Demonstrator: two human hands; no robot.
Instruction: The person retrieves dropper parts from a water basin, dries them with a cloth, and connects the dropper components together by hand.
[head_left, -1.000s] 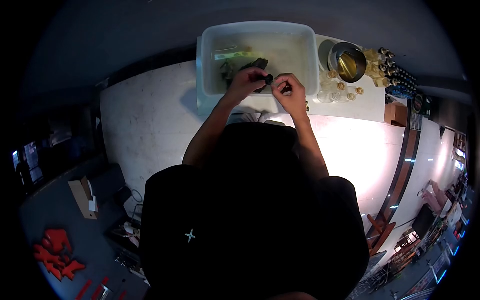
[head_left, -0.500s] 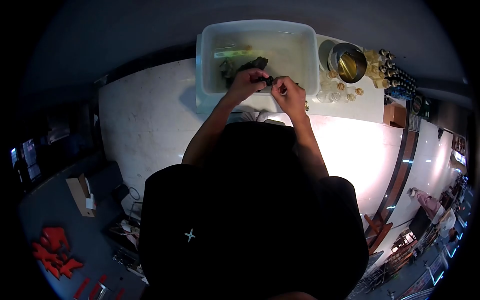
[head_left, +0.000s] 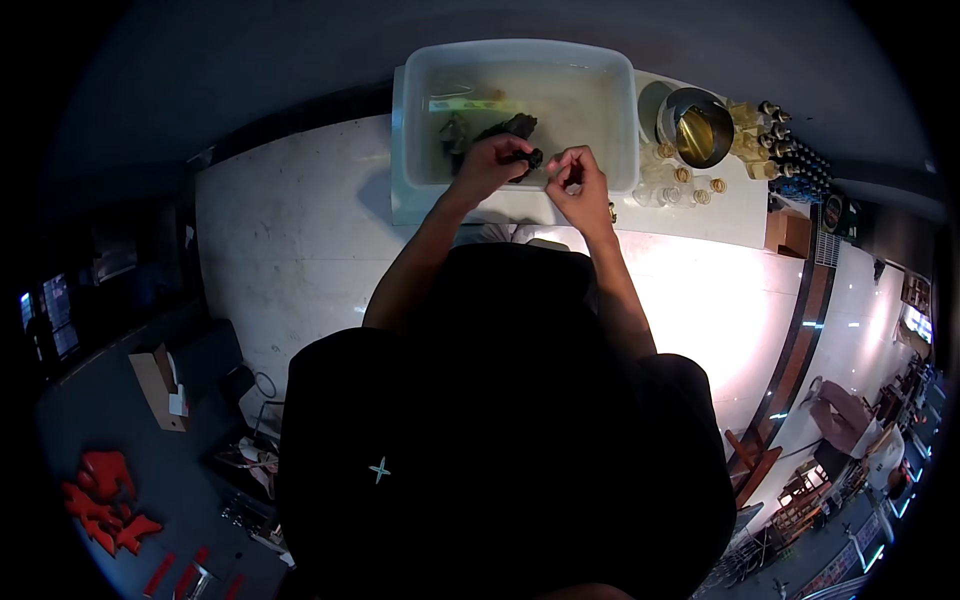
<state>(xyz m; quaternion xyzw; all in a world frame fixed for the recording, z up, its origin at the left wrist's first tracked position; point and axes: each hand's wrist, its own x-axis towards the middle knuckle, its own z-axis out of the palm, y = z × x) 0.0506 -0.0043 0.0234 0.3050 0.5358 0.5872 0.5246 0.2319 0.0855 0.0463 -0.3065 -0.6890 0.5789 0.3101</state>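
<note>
My left hand (head_left: 490, 168) pinches a small dark object (head_left: 534, 159) above the near side of a white translucent tub (head_left: 413, 120). My right hand (head_left: 577, 182) is just to the right of that object, apart from it, with thumb and fingertips pressed together; whatever they hold, if anything, is too small to make out. Murky liquid fills the tub. A dark clump (head_left: 514, 127) and a greyish shape (head_left: 453, 133) lie in it, the clump partly hidden behind my left hand.
Right of the tub are a dark round pan (head_left: 716, 134) with yellowish liquid, clear glass bottles (head_left: 672, 190) and several yellowish bottles (head_left: 755, 150). Farther right stands a cardboard box (head_left: 790, 232). A person in a pinkish top (head_left: 842, 415) is at the lower right.
My right hand has drawn slightly away to the right from the small dark object, after being close against it. The person at the lower right has moved inward, toward the pale floor.
</note>
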